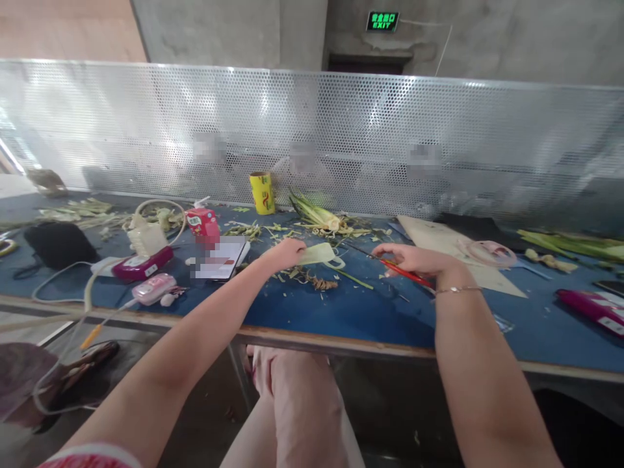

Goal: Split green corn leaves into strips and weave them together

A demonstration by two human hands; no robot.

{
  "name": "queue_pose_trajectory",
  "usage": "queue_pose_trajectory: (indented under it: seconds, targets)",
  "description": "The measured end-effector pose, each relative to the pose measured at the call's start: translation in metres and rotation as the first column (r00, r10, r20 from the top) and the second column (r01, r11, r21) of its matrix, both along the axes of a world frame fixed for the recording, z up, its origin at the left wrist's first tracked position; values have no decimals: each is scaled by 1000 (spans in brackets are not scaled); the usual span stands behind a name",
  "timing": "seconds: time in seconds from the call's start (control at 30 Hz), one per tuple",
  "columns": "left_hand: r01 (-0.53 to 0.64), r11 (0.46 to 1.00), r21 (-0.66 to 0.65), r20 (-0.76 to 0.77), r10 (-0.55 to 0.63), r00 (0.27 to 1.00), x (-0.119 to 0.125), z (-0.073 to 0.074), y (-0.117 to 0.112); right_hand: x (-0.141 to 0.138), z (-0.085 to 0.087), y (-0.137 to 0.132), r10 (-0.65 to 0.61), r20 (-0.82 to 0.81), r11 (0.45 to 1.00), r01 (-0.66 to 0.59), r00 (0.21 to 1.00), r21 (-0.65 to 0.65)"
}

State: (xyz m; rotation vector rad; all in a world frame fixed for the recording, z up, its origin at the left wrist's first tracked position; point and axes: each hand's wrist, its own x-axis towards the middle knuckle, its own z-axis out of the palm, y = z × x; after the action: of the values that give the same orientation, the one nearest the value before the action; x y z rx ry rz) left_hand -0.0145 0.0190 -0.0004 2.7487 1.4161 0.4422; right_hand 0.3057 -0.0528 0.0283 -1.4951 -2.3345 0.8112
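Observation:
My left hand point(291, 251) is closed on the end of a pale green, flat plant piece point(316, 253) over the blue tabletop, its far end curling to the right. In my right hand point(414, 259) is a slim red-handled tool point(407, 272); its thin dark tip reaches left toward the plant piece, with a visible gap between them. The exact kind of tool cannot be made out. Beneath the pale piece lie a green stem point(358, 279) and a brown, shrivelled plant scrap point(324, 283).
Behind my hands, a leafy stalk bundle point(324, 218) lies near a yellow can-like cylinder point(263, 194). To the left are a red drink carton point(202, 226), a phone point(221, 257) and a purple box point(143, 263). A pale board point(448, 250) lies right; a perforated metal screen point(312, 117) stands behind.

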Motion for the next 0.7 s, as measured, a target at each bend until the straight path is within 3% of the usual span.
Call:
queue_pose_trajectory:
  seconds: [0.13, 0.3, 0.7]
  targets:
    - [104, 994, -16, -24, -104, 994, -2, 5, -5, -5, 6, -8, -58, 92, 998, 60, 994, -16]
    - [60, 996, -63, -12, -61, 998, -1, 11, -10, -11, 11, -11, -24, 192, 996, 39, 981, -77]
    - [246, 963, -109, -40, -252, 967, 4, 7, -17, -10, 6, -4, 34, 172, 990, -9, 985, -143]
